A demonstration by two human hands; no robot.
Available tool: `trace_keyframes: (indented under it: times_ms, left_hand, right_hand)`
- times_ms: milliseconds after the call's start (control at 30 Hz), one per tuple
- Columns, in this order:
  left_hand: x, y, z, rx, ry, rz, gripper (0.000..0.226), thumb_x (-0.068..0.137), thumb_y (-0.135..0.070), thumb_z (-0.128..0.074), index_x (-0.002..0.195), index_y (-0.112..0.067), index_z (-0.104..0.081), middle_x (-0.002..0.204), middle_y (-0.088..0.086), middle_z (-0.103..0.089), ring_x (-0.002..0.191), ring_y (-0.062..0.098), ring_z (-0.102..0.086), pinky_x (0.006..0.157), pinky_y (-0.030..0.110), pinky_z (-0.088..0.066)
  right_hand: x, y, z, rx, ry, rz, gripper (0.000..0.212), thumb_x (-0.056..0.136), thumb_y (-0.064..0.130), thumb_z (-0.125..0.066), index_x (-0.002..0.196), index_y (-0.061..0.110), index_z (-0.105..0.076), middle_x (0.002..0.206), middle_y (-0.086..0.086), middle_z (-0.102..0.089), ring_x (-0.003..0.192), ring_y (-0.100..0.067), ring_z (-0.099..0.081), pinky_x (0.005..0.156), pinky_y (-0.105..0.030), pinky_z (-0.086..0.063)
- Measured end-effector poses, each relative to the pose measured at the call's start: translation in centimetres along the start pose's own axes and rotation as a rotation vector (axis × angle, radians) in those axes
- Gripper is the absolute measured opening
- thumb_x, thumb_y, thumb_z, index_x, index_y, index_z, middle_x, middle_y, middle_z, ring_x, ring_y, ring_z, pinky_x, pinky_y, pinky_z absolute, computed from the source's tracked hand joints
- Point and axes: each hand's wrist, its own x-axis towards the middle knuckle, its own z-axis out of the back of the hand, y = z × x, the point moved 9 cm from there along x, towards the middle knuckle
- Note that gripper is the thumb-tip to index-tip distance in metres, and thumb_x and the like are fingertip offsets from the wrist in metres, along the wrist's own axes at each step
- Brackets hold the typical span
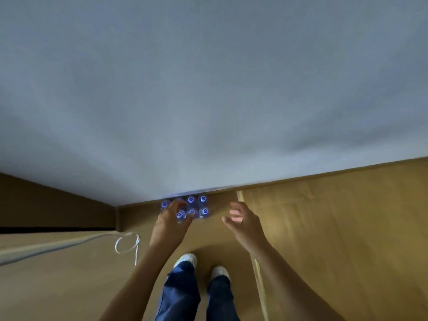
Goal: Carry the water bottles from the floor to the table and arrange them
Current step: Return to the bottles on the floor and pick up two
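Note:
Several clear water bottles (196, 206) with blue-white caps stand bunched on the wooden floor against the white wall. My left hand (170, 218) reaches down over the left end of the bunch. Its fingers and thumb curl round the top of one front bottle (180, 215), whose cap shows between them. My right hand (242, 220) hovers to the right of the bottles with spread, relaxed fingers, holding nothing and touching no bottle. The table is out of view.
A white wall (208, 89) fills the upper view and turns a corner at the left. A looped white cable (127, 244) lies on the floor (335, 228) to my left. My feet in white shoes (188, 259) stand just behind the bottles.

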Motion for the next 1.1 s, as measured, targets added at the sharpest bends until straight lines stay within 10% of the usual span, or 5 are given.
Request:
trace_keyframes:
  times_ms: [900, 1100]
  left_hand:
    - [15.2, 29.9, -27.6, -0.006, -0.178, -0.054, 0.063, 0.080, -0.013, -0.078, 0.135, -0.006, -0.047, 0.136, 0.011, -0.054, 0.122, 0.026, -0.053, 0.091, 0.022, -0.037]
    - [20.7, 35.7, -33.9, 0.022, -0.132, -0.153, 0.079, 0.079, -0.013, -0.078, 0.143, -0.001, -0.034, 0.143, 0.017, -0.040, 0.132, 0.028, -0.040, 0.105, 0.030, -0.035]
  right_hand:
    - [27.2, -31.3, -22.1, -0.083, 0.136, 0.039, 0.051, 0.087, 0.024, -0.074, 0.134, 0.015, -0.053, 0.131, -0.006, -0.060, 0.111, -0.017, -0.059, 0.090, -0.030, -0.049]
    - [35.4, -36.1, -26.8, -0.075, 0.113, 0.187, 0.042, 0.078, 0.016, -0.082, 0.112, 0.022, -0.057, 0.098, 0.018, -0.061, 0.087, 0.009, -0.060, 0.078, -0.012, -0.046]
